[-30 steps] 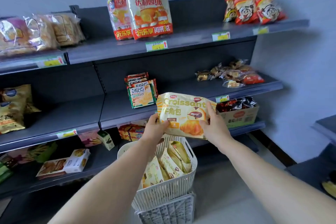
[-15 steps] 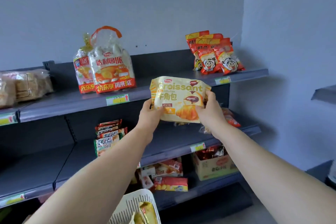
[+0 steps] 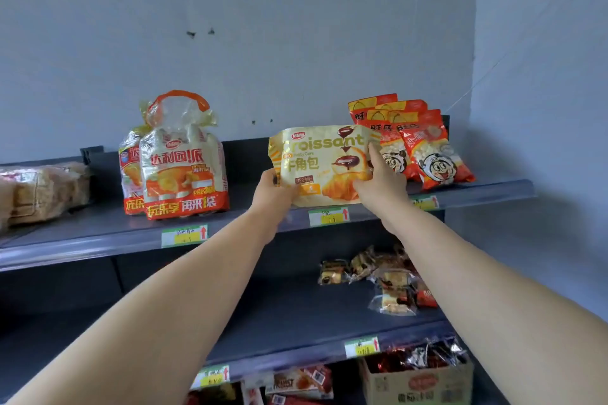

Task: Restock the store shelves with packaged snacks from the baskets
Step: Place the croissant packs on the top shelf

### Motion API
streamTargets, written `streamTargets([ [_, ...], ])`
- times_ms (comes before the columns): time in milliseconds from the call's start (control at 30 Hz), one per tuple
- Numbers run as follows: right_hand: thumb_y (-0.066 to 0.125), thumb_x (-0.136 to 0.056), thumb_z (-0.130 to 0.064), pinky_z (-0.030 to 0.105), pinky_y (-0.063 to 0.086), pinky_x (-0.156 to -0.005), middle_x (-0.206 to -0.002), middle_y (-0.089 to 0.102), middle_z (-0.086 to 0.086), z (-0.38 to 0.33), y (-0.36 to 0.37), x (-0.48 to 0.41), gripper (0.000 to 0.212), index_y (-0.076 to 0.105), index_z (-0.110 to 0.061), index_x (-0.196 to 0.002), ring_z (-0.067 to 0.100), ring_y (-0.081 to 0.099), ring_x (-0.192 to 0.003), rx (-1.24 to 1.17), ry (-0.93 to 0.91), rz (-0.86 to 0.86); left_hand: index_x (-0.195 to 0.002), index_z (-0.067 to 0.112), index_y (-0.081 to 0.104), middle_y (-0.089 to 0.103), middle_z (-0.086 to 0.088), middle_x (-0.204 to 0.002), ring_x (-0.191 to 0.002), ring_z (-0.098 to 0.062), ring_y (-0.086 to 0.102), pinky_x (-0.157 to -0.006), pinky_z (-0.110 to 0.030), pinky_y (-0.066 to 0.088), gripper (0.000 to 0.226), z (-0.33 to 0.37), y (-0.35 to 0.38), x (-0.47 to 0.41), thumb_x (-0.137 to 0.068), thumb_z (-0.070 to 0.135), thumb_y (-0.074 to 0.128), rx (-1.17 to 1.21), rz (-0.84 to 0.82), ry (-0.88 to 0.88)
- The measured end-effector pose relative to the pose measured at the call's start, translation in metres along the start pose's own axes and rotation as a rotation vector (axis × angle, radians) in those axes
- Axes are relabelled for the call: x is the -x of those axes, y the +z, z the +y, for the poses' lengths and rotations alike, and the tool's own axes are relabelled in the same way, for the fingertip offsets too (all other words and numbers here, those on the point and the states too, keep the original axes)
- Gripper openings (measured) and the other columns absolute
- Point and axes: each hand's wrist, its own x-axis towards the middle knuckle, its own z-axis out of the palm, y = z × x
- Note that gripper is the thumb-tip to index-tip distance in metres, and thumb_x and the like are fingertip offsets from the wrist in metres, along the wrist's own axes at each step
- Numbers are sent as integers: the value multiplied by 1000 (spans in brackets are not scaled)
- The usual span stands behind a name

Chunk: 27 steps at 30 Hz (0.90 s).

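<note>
A yellow croissant bag (image 3: 316,161) stands upright at the front of the top shelf (image 3: 98,233), held between both hands. My left hand (image 3: 271,192) grips its lower left corner and my right hand (image 3: 375,181) grips its right side. The bag sits between the orange bread bags (image 3: 184,171) on the left and the red snack packets (image 3: 424,148) on the right. The basket is out of view.
Wrapped bread (image 3: 42,191) lies at the far left of the top shelf. Small wrapped cakes (image 3: 385,276) sit on the middle shelf's right. A cardboard box (image 3: 418,381) of red-wrapped candies stands on the lower shelf. A wall closes the right side.
Both hands have lifted the croissant bag from above the basket up to the top shelf. The view has tilted upward and the basket has dropped out of sight.
</note>
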Motion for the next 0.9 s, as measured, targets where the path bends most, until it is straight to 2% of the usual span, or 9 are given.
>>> streamTargets([
  [67, 51, -94, -15, 40, 54, -83, -145, 45, 4, 3, 9, -25, 77, 8, -42, -153, 29, 46, -124, -12, -12, -17, -143, 20, 41, 60, 0, -118, -96, -14, 60, -78, -28, 53, 50, -1, 4, -30, -97, 14, 59, -10, 11, -17],
  [133, 52, -95, -13, 28, 51, -68, -146, 45, 3, 10, 21, -55, 78, 8, -40, -154, 26, 52, -116, -24, -18, -62, -141, 19, 42, 61, -1, -117, -100, -17, 61, -84, -34, 56, 50, -4, 8, -63, -95, 12, 61, -2, 20, -44],
  [200, 54, -96, -15, 25, 48, -63, -147, 43, 1, 17, 37, -89, 78, 8, -40, -154, 19, 51, -100, -39, -19, -111, -137, 16, 45, 63, -3, -116, -102, -21, 63, -90, -41, 56, 50, -10, 12, -100, -92, 7, 63, 20, 22, -80],
  [333, 58, -91, -9, 39, 56, -84, -151, 39, -1, 23, 70, -158, 84, 11, -43, -152, 17, 48, -90, -47, 9, -158, -124, 15, 50, 66, -6, -115, -103, -24, 65, -87, -40, 57, 40, -23, 21, -173, -90, 4, 67, -17, -45, -168],
  [500, 55, -91, -9, 37, 57, -81, -143, 47, -1, 34, 111, -237, 83, 10, -44, -152, 21, 56, -103, -14, 32, -168, -119, 15, 49, 63, -8, -112, -96, -22, 62, -75, -36, 55, 35, -39, 39, -262, -91, 1, 64, -126, -47, -216],
  [633, 53, -94, -10, 38, 53, -89, -141, 47, 2, 46, 143, -274, 85, 0, -41, -153, 23, 53, -110, -31, 76, -233, -121, 10, 53, 64, -10, -112, -97, -25, 65, -84, -40, 59, 38, -56, 54, -310, -88, 5, 68, -184, -4, -259],
  [733, 66, -87, -20, 41, 46, -102, -141, 48, 0, 56, 166, -284, 94, 1, -36, -154, 24, 50, -123, -97, 76, -315, -124, 6, 53, 65, -11, -112, -98, -26, 65, -85, -39, 58, 38, -78, 63, -328, -88, 11, 65, -274, 23, -269],
  [800, 72, -82, -24, 43, 43, -106, -145, 43, -2, 60, 179, -283, 101, 0, -39, -151, 22, 46, -129, -85, 40, -319, -124, 6, 52, 64, -11, -111, -99, -26, 63, -83, -38, 55, 36, -93, 67, -336, -90, 14, 60, -294, 48, -256],
  [900, 73, -74, -25, 47, 47, -101, -149, 37, 0, 70, 192, -287, 115, -14, -50, -145, 23, 45, -130, -26, 24, -288, -123, 7, 50, 62, -10, -113, -100, -27, 60, -87, -39, 54, 37, -103, 70, -339, -89, 15, 60, -254, 96, -248],
])
